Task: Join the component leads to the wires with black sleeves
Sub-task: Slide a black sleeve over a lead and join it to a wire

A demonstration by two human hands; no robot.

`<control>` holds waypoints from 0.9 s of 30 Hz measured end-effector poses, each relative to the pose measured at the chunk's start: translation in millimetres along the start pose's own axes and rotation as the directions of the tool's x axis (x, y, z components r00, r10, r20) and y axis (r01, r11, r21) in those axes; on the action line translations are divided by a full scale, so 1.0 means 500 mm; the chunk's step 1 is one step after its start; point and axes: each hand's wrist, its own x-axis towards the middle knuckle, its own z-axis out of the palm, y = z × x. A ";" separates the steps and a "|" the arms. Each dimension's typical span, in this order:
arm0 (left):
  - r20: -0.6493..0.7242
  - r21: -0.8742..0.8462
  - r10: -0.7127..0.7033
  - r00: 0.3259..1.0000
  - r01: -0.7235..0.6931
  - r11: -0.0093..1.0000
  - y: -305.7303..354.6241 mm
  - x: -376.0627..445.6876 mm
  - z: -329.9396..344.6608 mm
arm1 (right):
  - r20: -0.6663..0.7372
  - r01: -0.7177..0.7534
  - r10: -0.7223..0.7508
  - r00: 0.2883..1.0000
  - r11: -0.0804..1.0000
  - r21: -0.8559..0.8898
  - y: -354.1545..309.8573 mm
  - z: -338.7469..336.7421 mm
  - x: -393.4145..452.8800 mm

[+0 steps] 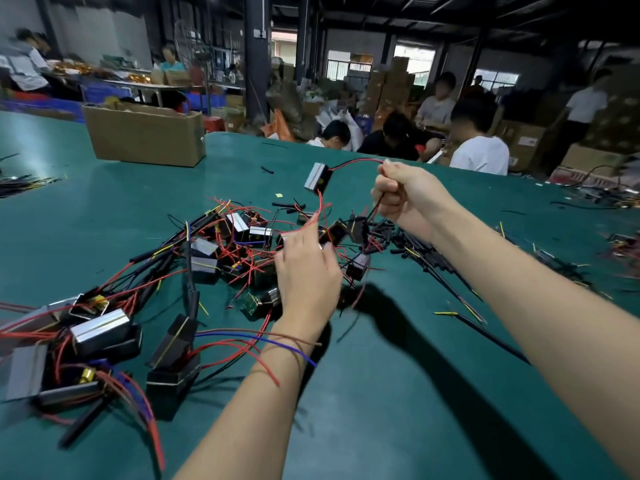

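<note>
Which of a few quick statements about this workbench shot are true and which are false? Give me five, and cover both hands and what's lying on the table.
1. The right hand grips a red lead whose component hangs in the air. True.
2. The left hand lies flat and empty on the mat. False: it is raised over the pile, pinching a red lead.
3. A cardboard box stands at the far left of the green table. True.
4. The table is covered in white cloth. False: its surface is green.
5. A heap of components with red wires lies in front of the left hand. True.
</note>
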 end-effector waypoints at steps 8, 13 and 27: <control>0.043 0.038 0.087 0.995 -0.088 0.995 0.002 0.001 0.006 | 0.022 -0.008 0.004 1.000 0.985 0.170 -0.003 -0.038 -0.018; -0.177 -0.007 0.075 0.981 -0.078 0.997 0.006 -0.002 0.001 | -0.169 0.102 -0.103 0.980 0.995 -0.017 0.006 -0.056 -0.031; -0.169 -0.426 -0.160 0.973 0.075 0.901 0.009 0.010 -0.008 | -0.105 0.052 -0.060 0.993 0.996 -0.073 0.049 -0.048 -0.067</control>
